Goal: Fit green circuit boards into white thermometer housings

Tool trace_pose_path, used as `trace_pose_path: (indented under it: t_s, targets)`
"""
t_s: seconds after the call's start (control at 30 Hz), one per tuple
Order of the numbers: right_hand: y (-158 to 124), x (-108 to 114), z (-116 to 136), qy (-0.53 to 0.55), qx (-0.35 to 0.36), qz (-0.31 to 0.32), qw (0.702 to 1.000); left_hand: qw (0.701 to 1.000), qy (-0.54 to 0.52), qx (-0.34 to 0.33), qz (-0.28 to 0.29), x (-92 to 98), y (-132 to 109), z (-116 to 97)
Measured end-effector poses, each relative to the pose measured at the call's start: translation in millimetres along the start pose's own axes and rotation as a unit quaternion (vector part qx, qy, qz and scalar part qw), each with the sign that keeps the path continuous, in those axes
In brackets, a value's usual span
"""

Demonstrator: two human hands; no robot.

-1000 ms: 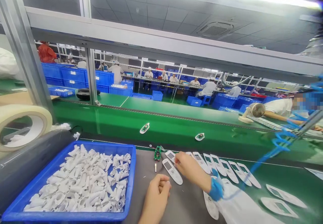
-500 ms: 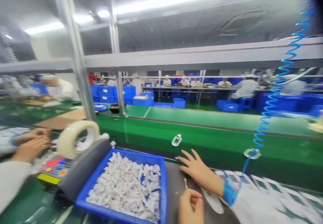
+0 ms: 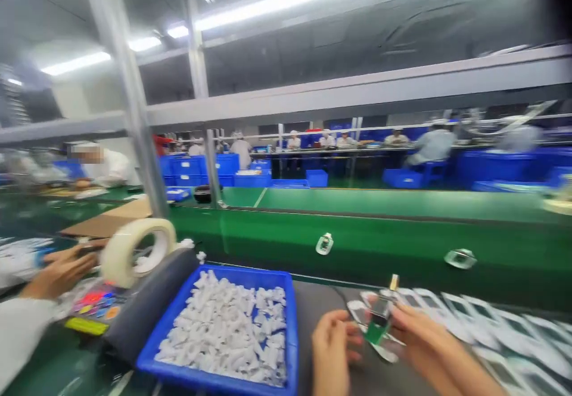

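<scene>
In front of me, above the dark mat [image 3: 313, 306], a green circuit board [image 3: 374, 333] with a dark block on it is tilted between my hands. My right hand [image 3: 424, 339] pinches it from the right, and a gold-coloured tip [image 3: 394, 283] sticks up beside its fingers. My left hand [image 3: 331, 345] has its fingers curled at the left edge of a white plastic shell [image 3: 356, 309] next to the board. Motion blur hides the exact contact there. More white plastic lies under the board, partly hidden.
A blue bin [image 3: 292, 336] full of small white parts [image 3: 223, 330] stands left of my hands. Beyond it are a tape roll [image 3: 114, 253] and a co-worker's hand [image 3: 62, 271]. White-framed pieces [image 3: 482, 318] lie in rows rightward. A green conveyor [image 3: 268, 235] carries small white units [image 3: 324, 243].
My right hand has drawn back from the mat's far edge and now holds the circuit board. My left hand has uncurled somewhat beside it. The conveyor units moved right; the blue coiled hose left view.
</scene>
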State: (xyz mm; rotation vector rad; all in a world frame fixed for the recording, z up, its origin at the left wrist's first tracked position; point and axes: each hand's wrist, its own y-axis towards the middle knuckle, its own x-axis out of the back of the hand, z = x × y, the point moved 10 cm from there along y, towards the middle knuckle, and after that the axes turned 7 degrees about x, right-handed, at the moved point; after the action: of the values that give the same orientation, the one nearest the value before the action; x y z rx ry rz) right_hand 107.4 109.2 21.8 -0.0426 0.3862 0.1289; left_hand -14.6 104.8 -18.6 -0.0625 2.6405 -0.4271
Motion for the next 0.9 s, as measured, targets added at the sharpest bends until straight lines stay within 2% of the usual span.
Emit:
trace_pose_path:
  t_s: [0.03, 0.13, 0.2, 0.3, 0.4, 0.47, 0.57, 0.7, 0.8, 0.9]
  targets:
    - [-7, 1, 1, 0.022, 0.011, -0.005, 1.0, 1.0, 0.012, 0.003, 0.029, -6.4, -2, -2]
    - [-16, 4, 2, 0.069, 0.041, -0.015, 0.997, 0.998, 0.042, -0.006, 0.047, -12.2, -1, -3]
    - [-16, 5, 1, 0.091, 0.045, -0.007, 0.995, 0.997, 0.053, 0.005, 0.063, -17.5, 0, 4]
    - [-18, 5, 1, 0.096, 0.05, 0.004, 0.994, 0.996, 0.08, -0.026, 0.035, -16.5, -4, 3]
    - [-22, 3, 2, 0.083, 0.051, 0.01, 0.995, 0.99, 0.126, -0.07, -0.004, -11.8, -11, -13]
    - [-24, 0, 1, 0.065, 0.045, 0.022, 0.997, 0.987, 0.143, -0.068, -0.016, -8.6, -12, -21]
    - [-26, 0, 1, 0.004, 0.04, 0.027, 0.999, 0.986, 0.162, -0.04, 0.022, -14.9, -10, -25]
    - [-29, -2, 5, -0.082, 0.062, 0.061, 0.993, 0.978, 0.16, 0.017, 0.136, -40.1, -15, -12]
    - [-34, -12, 2, -0.057, 0.044, 0.115, 0.991, 0.974, 0.074, 0.102, 0.186, -49.8, -23, 10]
    - [-42, -21, -3, 0.026, 0.004, 0.133, 0.991, 0.951, 0.007, 0.21, 0.225, -54.2, -38, 34]
